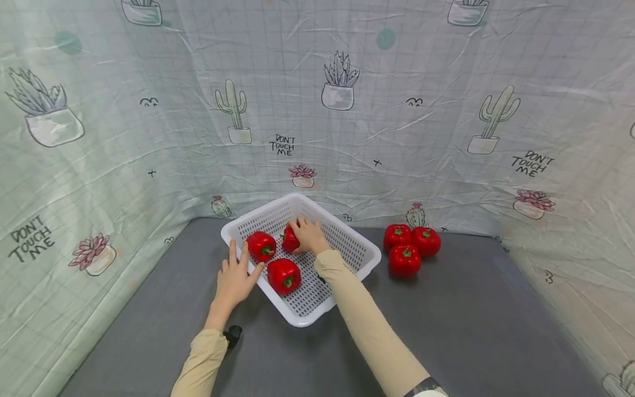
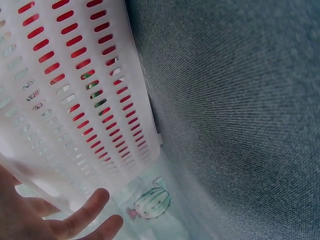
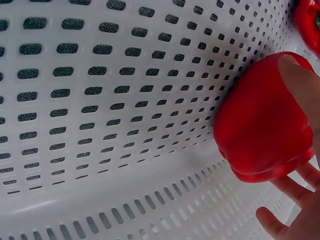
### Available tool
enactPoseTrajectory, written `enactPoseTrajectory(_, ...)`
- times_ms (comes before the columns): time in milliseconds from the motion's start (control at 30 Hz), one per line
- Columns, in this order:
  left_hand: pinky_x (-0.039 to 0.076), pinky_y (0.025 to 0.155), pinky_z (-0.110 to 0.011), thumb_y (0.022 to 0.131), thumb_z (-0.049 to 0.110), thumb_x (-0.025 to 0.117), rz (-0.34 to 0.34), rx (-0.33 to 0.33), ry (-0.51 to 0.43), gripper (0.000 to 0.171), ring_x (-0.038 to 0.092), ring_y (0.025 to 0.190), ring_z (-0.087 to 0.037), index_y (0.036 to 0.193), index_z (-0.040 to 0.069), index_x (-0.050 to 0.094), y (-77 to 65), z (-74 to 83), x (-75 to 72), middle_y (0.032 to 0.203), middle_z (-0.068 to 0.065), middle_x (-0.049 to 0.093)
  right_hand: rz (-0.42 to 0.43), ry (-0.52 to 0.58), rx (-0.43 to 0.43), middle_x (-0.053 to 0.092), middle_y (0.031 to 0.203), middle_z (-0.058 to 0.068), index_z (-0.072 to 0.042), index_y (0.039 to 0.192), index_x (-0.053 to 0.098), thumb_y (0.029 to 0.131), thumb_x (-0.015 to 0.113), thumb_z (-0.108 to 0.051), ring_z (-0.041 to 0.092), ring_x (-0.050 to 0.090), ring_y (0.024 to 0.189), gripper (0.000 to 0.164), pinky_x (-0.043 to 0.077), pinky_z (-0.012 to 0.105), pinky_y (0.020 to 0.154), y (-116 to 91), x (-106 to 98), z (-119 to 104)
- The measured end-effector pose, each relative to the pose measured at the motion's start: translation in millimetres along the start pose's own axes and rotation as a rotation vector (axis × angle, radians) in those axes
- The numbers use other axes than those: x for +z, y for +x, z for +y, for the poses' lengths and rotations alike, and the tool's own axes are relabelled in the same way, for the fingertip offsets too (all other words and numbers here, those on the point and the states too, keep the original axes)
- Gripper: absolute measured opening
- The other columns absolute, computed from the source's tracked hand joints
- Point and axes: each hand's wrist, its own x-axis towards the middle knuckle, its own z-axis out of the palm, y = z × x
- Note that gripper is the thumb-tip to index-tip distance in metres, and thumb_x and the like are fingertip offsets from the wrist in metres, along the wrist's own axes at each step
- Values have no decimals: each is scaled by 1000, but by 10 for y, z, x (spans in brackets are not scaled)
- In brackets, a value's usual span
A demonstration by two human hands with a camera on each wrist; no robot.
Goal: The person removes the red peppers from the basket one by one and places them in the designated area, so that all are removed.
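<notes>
On the left, the left hand (image 1: 237, 280) is lying at the 8 o'clock rim of the white basket (image 1: 299, 322), its fingers spreading out straight. The left wrist view is revealing what the head view is hiding: the basket's outer wall, with red and green showing through the slots. Inside, one pepper (image 1: 260, 245) is sitting toward 9 o'clock, another pepper (image 1: 283, 274) toward 7. Toward 11, the right hand (image 1: 310, 236) is gripping a third pepper (image 1: 290, 240). From above, the hand is partly covering it; the right wrist view is showing its smooth side, with thumb and fingers curling around it. Outside, at 3 o'clock, three more peppers (image 1: 404, 263) are standing clustered on the dark table (image 1: 476, 320).
</notes>
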Motion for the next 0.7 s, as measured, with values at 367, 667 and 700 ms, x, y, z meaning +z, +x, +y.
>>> enactPoseTrajectory(367, 33, 87, -65, 86, 44, 48, -1, 3, 4, 76, 36, 111, -49, 141, 1, 19, 6, 1, 8, 148, -23, 1, -45, -90, -23, 37, 139, 1, -22, 136, 23, 74, 64, -50, 22, 39, 125, 79, 34, 45, 99, -21, -21, -24)
enactPoseTrajectory(667, 31, 89, -65, 86, 44, 47, -11, -9, -1, 76, 34, 113, -50, 141, 2, 18, 4, 6, -1, 149, -23, 0, -25, -88, -28, 39, 137, 0, -23, 134, 25, 76, 63, -47, 21, 41, 123, 72, 35, 44, 99, -29, -26, -18)
enactPoseTrajectory(700, 31, 89, -65, 86, 44, 47, -10, -9, 0, 76, 34, 113, -50, 141, 2, 17, 4, 3, 0, 149, -23, 0, -23, -90, -29, 40, 137, 0, -23, 134, 26, 76, 63, -47, 21, 41, 123, 72, 35, 44, 99, -31, -32, -18)
